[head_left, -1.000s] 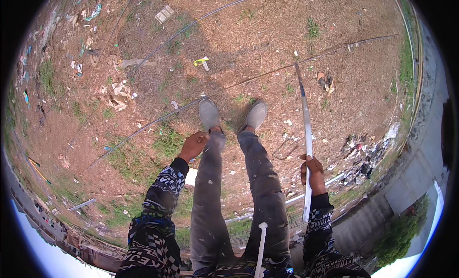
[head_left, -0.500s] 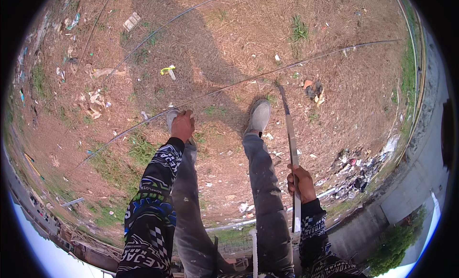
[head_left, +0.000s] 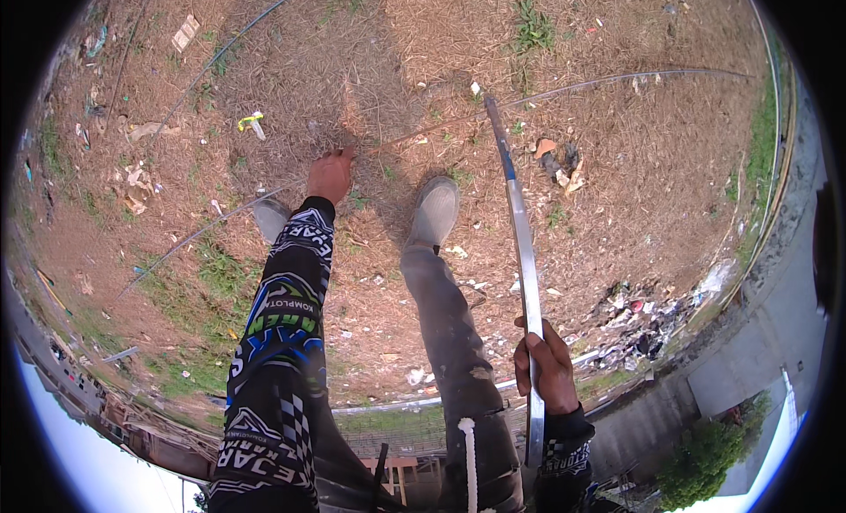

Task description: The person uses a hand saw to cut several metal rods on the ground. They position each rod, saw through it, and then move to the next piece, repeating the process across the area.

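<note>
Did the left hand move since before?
Yes: the left hand went forward, from short of the long thin line on the ground to overlapping it in view.

Item 1: one long, narrow bar [head_left: 523, 257], silvery, darker toward its far end, blue patch between; gripped by my right hand [head_left: 548, 368] near its lower end, tip just short of 12 o'clock.
Item 2: one thin line [head_left: 573, 89], running from 8 to 2 o'clock, crossing at my left hand [head_left: 331, 175]; contact unclear.
</note>
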Action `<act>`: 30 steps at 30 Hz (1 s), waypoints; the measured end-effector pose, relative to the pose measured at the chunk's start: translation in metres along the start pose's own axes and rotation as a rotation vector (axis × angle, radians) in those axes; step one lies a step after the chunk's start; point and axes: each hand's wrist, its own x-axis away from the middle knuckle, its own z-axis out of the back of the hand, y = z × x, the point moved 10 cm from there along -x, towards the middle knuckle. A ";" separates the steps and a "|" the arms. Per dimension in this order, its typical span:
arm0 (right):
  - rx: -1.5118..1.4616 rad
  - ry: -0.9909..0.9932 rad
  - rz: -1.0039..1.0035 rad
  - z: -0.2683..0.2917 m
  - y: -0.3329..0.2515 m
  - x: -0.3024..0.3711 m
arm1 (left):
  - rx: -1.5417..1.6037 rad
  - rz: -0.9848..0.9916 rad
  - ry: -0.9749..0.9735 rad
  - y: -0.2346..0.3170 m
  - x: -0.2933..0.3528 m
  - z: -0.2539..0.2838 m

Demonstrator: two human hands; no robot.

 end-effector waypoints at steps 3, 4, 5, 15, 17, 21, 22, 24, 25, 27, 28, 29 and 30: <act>-0.010 0.023 -0.018 0.002 -0.006 -0.004 | -0.027 -0.033 -0.032 0.008 0.005 0.018; 0.007 0.016 -0.018 0.001 -0.011 -0.003 | -0.041 -0.018 -0.061 0.009 0.006 0.022; -0.017 0.014 -0.015 -0.001 -0.015 -0.001 | -0.052 -0.004 -0.091 0.009 0.005 0.025; -0.129 0.145 0.160 -0.118 -0.007 -0.025 | 0.016 0.020 0.004 -0.020 -0.001 0.020; -0.215 0.174 0.192 -0.151 0.001 -0.036 | 0.079 0.035 0.038 -0.012 -0.004 0.030; -0.326 0.267 0.189 -0.192 0.005 -0.055 | -0.049 0.011 -0.038 -0.011 -0.007 0.010; -0.317 0.295 0.214 -0.200 0.005 -0.060 | -0.045 0.038 -0.011 -0.016 -0.007 0.001; -0.309 0.298 0.213 -0.213 0.009 -0.068 | -0.032 0.071 -0.008 -0.031 -0.010 -0.011; -0.306 0.300 0.214 -0.217 0.011 -0.073 | -0.024 0.077 -0.033 -0.040 -0.013 -0.014; -0.352 0.352 0.253 -0.215 0.016 -0.086 | 0.018 0.016 -0.003 -0.021 -0.036 -0.018; -0.325 0.321 0.260 -0.227 0.018 -0.088 | 0.012 0.062 0.051 -0.041 -0.025 -0.012; -0.299 0.288 0.266 -0.239 0.019 -0.090 | 0.002 0.110 0.104 -0.061 -0.013 -0.006; -0.311 0.272 0.252 -0.244 0.021 -0.095 | 0.039 0.102 0.090 -0.060 -0.010 -0.002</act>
